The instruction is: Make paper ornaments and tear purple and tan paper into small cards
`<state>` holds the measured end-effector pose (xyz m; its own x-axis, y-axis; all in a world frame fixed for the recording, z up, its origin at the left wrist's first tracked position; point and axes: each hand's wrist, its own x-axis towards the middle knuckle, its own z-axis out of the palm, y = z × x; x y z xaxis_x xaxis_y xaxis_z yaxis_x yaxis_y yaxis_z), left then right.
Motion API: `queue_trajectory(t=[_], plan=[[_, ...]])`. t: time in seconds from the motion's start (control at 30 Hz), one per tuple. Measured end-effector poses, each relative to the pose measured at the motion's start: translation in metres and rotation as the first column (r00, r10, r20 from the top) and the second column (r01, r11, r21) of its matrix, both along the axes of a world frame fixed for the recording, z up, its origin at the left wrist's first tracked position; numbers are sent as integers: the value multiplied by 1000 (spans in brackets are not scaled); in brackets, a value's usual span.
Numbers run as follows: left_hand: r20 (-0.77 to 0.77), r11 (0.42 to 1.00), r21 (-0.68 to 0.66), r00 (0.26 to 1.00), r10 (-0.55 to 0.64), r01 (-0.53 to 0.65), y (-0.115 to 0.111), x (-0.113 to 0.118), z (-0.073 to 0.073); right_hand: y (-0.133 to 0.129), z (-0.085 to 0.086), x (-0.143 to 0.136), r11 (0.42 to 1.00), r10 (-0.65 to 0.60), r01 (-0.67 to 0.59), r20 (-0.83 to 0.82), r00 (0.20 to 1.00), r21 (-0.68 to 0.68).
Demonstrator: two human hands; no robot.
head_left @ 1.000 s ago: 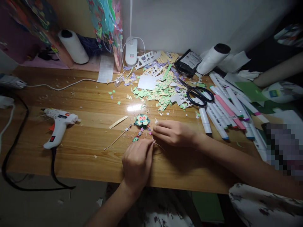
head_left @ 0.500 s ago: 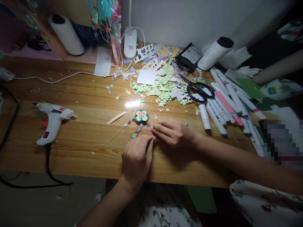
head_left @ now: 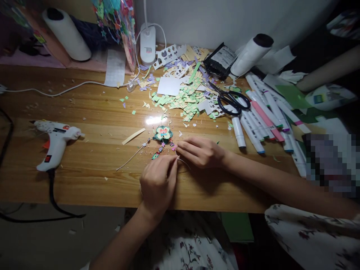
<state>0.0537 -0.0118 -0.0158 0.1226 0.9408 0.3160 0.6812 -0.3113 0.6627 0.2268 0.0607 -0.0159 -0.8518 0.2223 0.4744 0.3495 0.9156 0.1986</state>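
Observation:
A small flower-shaped paper ornament with a face drawn on it lies on the wooden table. Strands with little stars and cut-out pieces trail from its lower edge. My left hand is closed in a pinch on a thin white string, whose loose end curves off to the right. Beside it, the fingertips of my right hand press together at a pink star on the same strand. Another strand stretches out to the left, untouched.
A glue gun lies at left. Behind the ornament are paper scraps and black scissors. Several markers are piled at right. Thread cones and a white power strip stand at the back.
The whole view has shifted slightly, so everything appears a little further left and higher. Both hands keep nearly the same pose on the strand.

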Motion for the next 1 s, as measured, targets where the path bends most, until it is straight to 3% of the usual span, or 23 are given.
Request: queue_trajectory(t=[0.43, 0.7, 1.0], plan=[[40, 1000, -12, 999, 27, -27, 0, 1, 0, 0, -3, 1, 995, -38, 35, -29, 999, -96], [65, 998, -14, 996, 57, -56, 0, 0, 2, 3, -6, 5, 964, -23, -10, -122, 992, -267], [55, 998, -8, 997, 58, -58, 0, 0, 2, -3, 4, -4, 998, -27, 27, 7, 1000, -64]])
